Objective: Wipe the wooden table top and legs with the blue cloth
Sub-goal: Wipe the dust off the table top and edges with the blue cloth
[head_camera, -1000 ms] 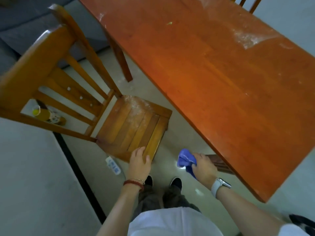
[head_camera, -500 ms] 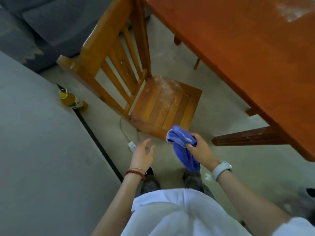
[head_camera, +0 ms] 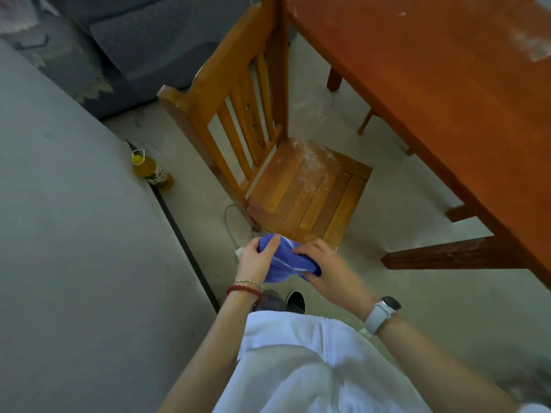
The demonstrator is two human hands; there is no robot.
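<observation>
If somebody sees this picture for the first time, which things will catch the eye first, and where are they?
First, the blue cloth at the lower centre, gripped by both the left hand and the right hand. Just beyond it stands a wooden chair with a dusty seat, and the wooden table fills the upper right.

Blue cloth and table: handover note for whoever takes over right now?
Left hand and right hand both grip the blue cloth, bunched between them above the floor, in front of the chair.
Wooden table is to the right; cloth touches no part of it.
Done: cannot tell; a whitish patch shows on the top.
Left: top and legs.
</observation>
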